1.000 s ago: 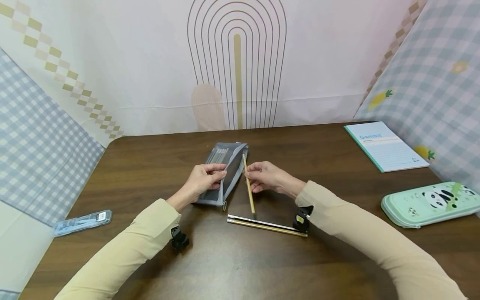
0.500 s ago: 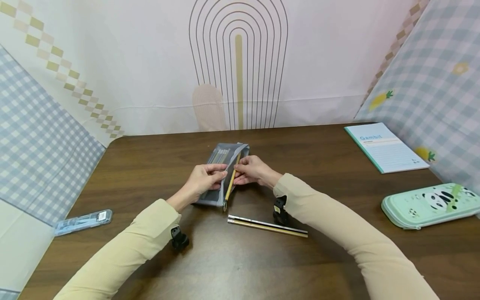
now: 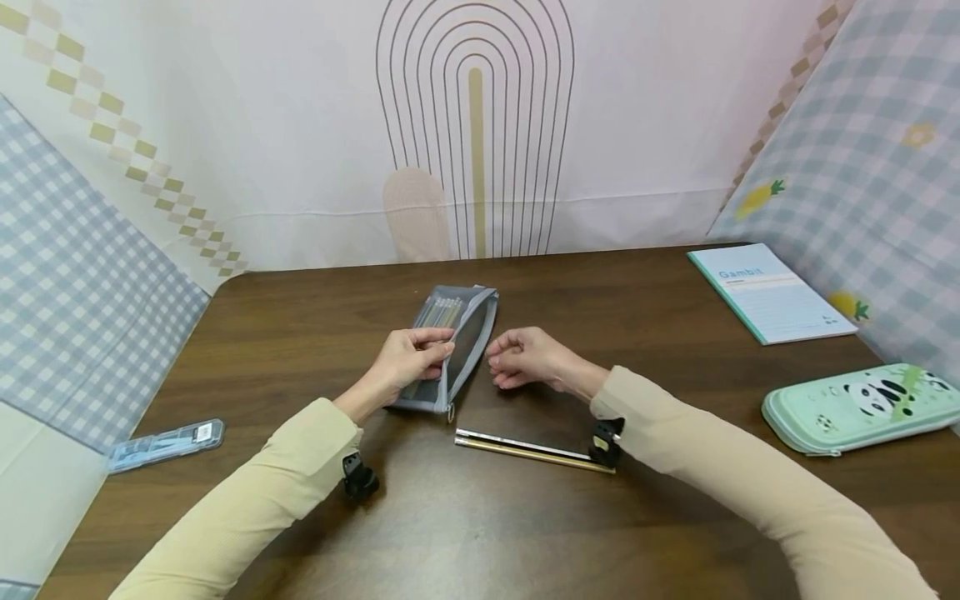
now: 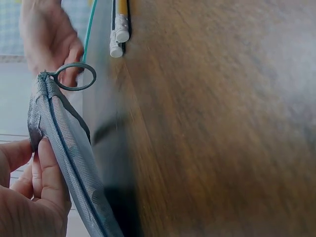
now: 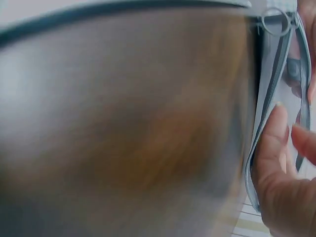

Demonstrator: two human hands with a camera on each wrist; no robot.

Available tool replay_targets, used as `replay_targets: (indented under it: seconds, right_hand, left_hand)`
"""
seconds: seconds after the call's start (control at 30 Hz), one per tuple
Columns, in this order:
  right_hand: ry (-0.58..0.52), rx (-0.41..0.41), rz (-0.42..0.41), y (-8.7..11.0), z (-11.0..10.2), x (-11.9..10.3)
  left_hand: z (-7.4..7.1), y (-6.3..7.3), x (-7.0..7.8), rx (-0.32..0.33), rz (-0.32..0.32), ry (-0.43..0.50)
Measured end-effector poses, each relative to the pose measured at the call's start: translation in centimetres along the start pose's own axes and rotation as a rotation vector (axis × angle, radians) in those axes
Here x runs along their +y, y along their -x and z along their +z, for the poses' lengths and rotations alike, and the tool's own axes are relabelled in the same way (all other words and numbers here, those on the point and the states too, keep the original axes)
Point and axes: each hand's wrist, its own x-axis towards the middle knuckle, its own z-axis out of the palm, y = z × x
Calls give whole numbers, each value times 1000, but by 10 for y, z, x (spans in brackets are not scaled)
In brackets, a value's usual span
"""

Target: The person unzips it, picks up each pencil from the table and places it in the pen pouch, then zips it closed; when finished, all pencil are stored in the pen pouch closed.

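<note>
A grey mesh pencil case (image 3: pixel 468 354) lies on the table with its zip side open toward the right. My left hand (image 3: pixel 412 358) pinches the near lip of its opening between thumb and fingers. Through the mesh, several pencils (image 3: pixel 441 312) show inside. My right hand (image 3: pixel 528 358) hovers just right of the opening, fingers loosely bent, holding nothing. In the right wrist view the right hand (image 5: pixel 281 173) overlaps the case's zip edge. Two pencils (image 3: pixel 534 452), one dark and silver, one yellow, lie side by side below it; white erasers (image 4: pixel 120 39) show in the left wrist view.
At the right stands a mint panda pencil case (image 3: pixel 862 408), with a light blue notebook (image 3: pixel 772 293) behind it. A flat clear-blue case (image 3: pixel 167 446) lies near the table's left edge. Fabric (image 3: pixel 300 125) hangs behind the table (image 3: pixel 322 300).
The right hand carried a yellow pencil left into the grey case's opening, let it go and drew back right without it. The left hand kept its grip on the case.
</note>
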Motion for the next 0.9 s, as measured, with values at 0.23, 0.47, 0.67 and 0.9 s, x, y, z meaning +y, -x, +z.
replay_targets:
  seconds: [0.23,0.47,0.67,0.9]
  right_hand:
    - [294,-140,-56,39,-12,23]
    - [431,-219,-164,55,-11,37]
    - [510,-238,-263,57,-9,38]
    - [575,-231,-289,58,-5,36]
  left_hand:
    - [0,-1,-2,-7,10,1]
    - [2,0,-2,-8,6,1]
    - [1,0,-2,-6,8,-8]
    - [1,2,-2,0,0,-11]
